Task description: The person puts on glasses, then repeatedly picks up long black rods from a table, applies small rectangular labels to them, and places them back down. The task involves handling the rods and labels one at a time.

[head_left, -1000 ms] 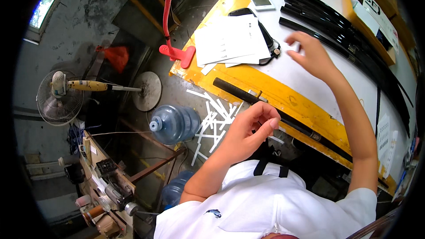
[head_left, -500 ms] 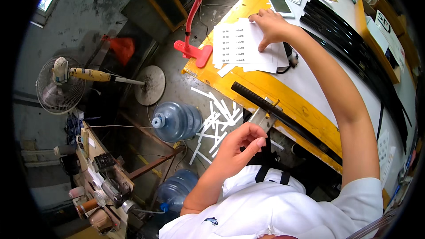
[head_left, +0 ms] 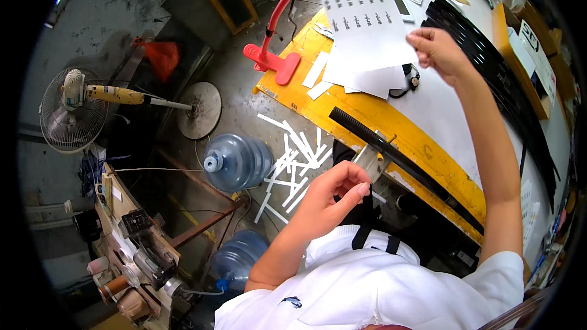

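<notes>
Your right hand (head_left: 437, 52) lay spread over the paper pile half a second ago; now it has pulled back to the pile's side, and one printed sheet (head_left: 370, 30) has come up with it, at your right hand's ten o'clock. Thumb and fingertips are pinched tight on that sheet's right edge, and it appears tilted clear of the white sheets (head_left: 351, 76) at eight o'clock. Your left hand (head_left: 336, 198) hangs half curled, thumb a little apart from the fingers, with nothing visible in it, much as before. So far, I judge, the pick-up is done for one sheet; the ones beneath still lie on the bench (head_left: 287, 95), overlapped, at least two, exact number hidden. Counting the rest: two short white strips (head_left: 315, 69) on the yellow edge, between your right hand's eight and nine; one black rod (head_left: 397, 153) at your left hand's two o'clock; one red clamp (head_left: 272, 64) at your right hand's nine; several glossy black lengths (head_left: 489, 67) between three and four, too bunched to count. From your left hand, two blue bottles (head_left: 241, 162) stand at ten and eight, one fan (head_left: 73, 107) farther out at ten, and many floor strips (head_left: 299, 137), too tangled to number.
</notes>
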The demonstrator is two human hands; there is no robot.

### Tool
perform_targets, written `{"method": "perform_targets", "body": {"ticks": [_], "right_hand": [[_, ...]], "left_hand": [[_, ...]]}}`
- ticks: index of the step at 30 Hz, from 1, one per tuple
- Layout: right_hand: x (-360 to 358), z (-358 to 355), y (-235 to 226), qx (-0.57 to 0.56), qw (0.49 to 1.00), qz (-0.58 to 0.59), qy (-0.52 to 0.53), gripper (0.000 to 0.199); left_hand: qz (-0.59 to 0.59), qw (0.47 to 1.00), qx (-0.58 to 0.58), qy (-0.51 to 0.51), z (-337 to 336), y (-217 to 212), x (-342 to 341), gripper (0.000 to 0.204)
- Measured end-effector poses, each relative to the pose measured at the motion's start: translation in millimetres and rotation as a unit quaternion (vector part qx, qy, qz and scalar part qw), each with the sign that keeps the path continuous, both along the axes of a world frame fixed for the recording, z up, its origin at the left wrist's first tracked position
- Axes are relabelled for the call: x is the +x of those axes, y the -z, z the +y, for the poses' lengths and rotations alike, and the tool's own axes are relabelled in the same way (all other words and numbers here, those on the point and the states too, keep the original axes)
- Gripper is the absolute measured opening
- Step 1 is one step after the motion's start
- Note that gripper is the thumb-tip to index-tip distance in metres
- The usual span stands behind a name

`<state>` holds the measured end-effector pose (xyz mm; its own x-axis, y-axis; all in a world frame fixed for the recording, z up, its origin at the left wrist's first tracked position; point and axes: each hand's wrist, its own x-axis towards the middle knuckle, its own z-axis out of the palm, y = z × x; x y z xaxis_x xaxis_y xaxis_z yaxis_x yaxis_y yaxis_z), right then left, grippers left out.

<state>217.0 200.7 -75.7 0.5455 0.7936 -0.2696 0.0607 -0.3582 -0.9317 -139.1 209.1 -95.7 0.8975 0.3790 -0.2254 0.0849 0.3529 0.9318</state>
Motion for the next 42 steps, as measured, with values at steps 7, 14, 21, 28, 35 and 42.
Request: {"method": "perform_targets", "body": {"ticks": [7,14,21,28,35,42], "right_hand": [[-45.4,-5.5,25.8,-0.070,0.995,0.041,0.051,0.018],[-18.8,-92.9,10.2,-0.067,0.996,-0.043,0.029,0.023],[-13.7,-254.7,-25.3,-0.122,0.979,-0.121,0.112,0.020],[40.8,-512.6,10.1,-0.269,0.845,-0.328,0.327,0.023],[74.1,-688.8,61.2,-0.414,0.764,-0.376,0.320,0.071],[83.1,-684.6,56.1,-0.426,0.809,-0.233,0.331,0.086]], "left_hand": [[-0.010,1.000,0.010,0.001,-0.1,-5.7,-5.6,0.016],[0.026,0.999,0.028,0.005,-24.1,-16.8,7.6,0.010],[0.009,0.998,0.031,0.052,-48.2,-3.7,26.3,0.011],[0.015,0.986,0.059,0.153,-96.0,-17.9,69.0,0.014],[0.048,0.971,0.069,0.224,-154.2,-25.4,95.8,0.019],[0.082,0.951,0.118,0.273,-194.4,-34.5,112.5,0.021]]}}
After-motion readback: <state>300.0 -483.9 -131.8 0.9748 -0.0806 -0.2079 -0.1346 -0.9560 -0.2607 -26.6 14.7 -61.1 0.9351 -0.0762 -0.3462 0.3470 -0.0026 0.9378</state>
